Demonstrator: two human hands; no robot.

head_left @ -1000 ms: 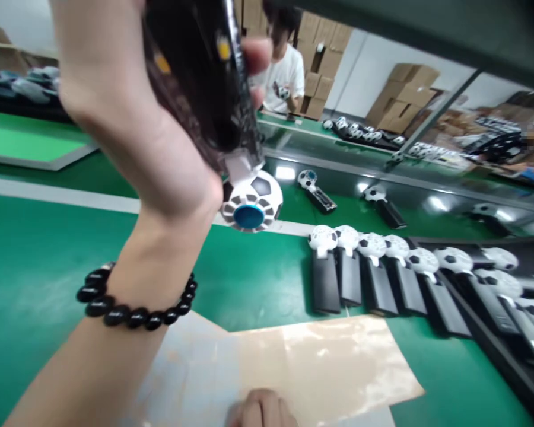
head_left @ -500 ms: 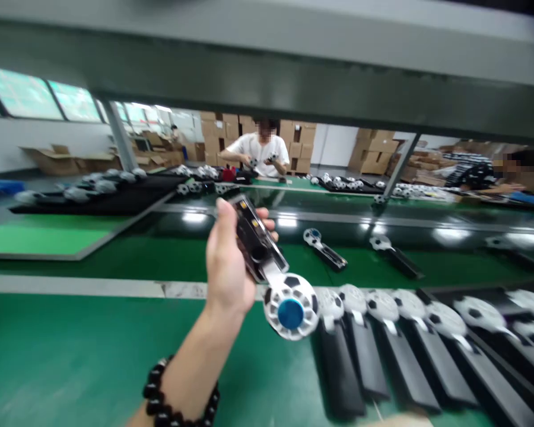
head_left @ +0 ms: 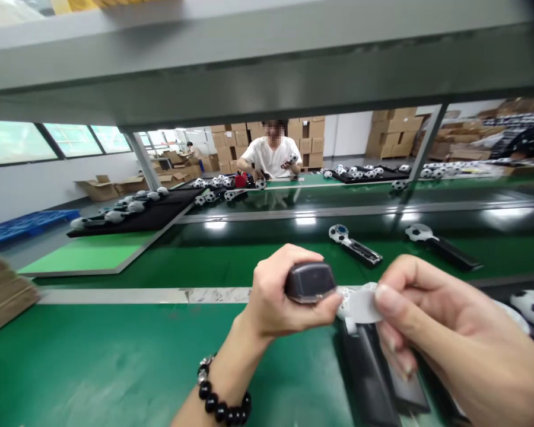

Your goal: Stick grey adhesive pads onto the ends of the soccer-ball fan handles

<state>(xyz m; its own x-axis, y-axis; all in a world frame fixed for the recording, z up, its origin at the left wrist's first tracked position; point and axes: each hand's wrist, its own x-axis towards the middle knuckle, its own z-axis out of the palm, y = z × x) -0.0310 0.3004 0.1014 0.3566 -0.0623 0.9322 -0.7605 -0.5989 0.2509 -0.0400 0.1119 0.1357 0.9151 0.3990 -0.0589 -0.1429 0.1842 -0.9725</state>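
My left hand [head_left: 271,296], with a black bead bracelet [head_left: 225,409] on its wrist, is closed around the black handle [head_left: 310,283] of a soccer-ball-headed device. The handle's end points toward me, and the device's head is hidden. Close by on the right, my right hand [head_left: 458,338] pinches a thin white rounded piece [head_left: 364,306] between thumb and fingers. It is in front of the devices lying on the green table; whether it touches them I cannot tell. Under my hands lies a black-handled device [head_left: 367,373], one of several in a row partly covered by my right hand.
Two soccer-ball devices, one with its handle's inside showing [head_left: 360,249] and one with a dark handle [head_left: 454,252], lie on the dark green belt. A black tray [head_left: 129,222] of devices stands left. Overhead runs a grey shelf [head_left: 267,77]. Across sits a person [head_left: 271,157].
My left hand has moved right and turned, so the handle's end now faces me instead of its inside. My right hand has come in holding the white piece. The view has shifted.
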